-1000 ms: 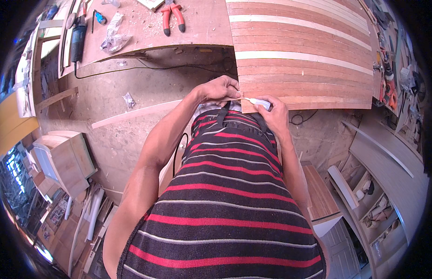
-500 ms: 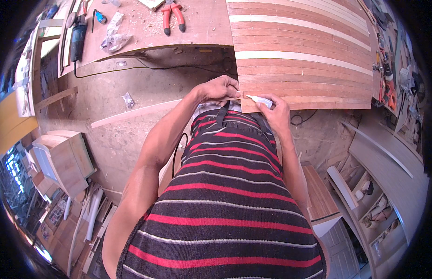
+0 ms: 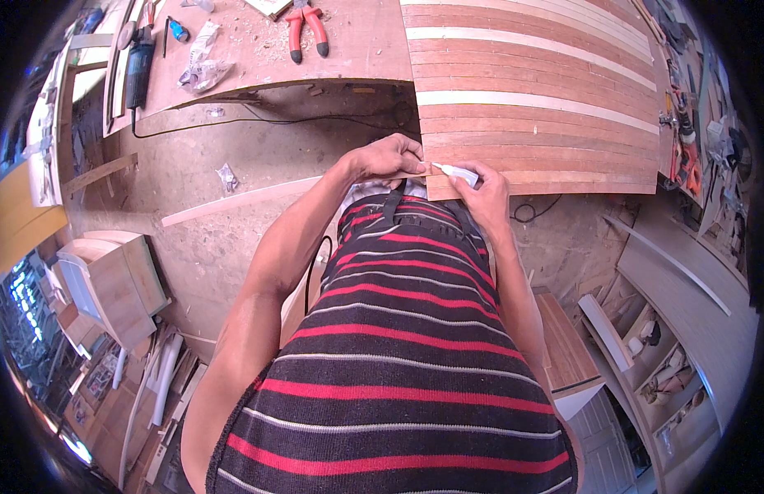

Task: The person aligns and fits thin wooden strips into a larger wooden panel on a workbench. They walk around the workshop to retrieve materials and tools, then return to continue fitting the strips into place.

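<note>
My right hand [image 3: 485, 195] is closed around a small white glue bottle [image 3: 463, 175]. The bottle's thin nozzle points left, at the near left corner of a striped panel [image 3: 538, 136] made of reddish and pale wood strips. Beside that corner, my left hand [image 3: 390, 156] pinches the end of a thin wood strip [image 3: 413, 174] against the panel's edge. A long pale strip [image 3: 242, 200] reaches out to the left behind my left forearm; whether it is the same piece is hidden by the arm.
On the workbench [image 3: 365, 49] at the far left lie red-handled pliers [image 3: 306, 31], a crumpled plastic bag [image 3: 202, 66] and a corded power tool [image 3: 138, 70]. A curved wooden cabinet piece [image 3: 110, 284] stands at left. Clamps and tools [image 3: 687, 156] line the right side.
My right hand has shifted slightly left with the glue bottle, bringing the nozzle nearer the fingers of my left hand. The left hand has stayed in place.
</note>
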Available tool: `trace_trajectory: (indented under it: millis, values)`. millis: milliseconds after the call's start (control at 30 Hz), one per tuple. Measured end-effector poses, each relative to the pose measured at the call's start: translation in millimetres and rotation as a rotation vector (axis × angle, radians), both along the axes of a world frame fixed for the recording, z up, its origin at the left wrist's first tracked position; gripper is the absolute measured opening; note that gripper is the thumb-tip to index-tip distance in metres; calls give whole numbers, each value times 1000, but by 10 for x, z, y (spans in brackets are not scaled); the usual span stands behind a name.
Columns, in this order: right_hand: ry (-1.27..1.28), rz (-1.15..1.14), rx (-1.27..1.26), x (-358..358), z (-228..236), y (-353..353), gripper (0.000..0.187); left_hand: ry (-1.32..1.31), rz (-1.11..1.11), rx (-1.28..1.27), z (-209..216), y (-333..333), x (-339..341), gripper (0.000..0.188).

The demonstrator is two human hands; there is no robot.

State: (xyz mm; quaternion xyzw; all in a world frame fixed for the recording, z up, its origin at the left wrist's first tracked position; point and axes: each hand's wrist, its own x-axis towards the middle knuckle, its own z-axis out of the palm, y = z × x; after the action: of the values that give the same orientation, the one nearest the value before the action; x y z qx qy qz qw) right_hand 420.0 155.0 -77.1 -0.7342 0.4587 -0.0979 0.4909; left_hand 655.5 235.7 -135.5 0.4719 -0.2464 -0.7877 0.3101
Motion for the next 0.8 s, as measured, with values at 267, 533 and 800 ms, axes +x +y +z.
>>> trace_trajectory:
  millis: [267,533,800]
  values:
    - [10,7,8,31,50,-9,25,-15,-6,10,34,-10,1,15]
    - [26,22,5,47,83,-21,25,-16,-9,24,54,-15,7,15]
    - [23,43,-17,46,77,-39,25,-14,-16,14,38,-12,12,14]
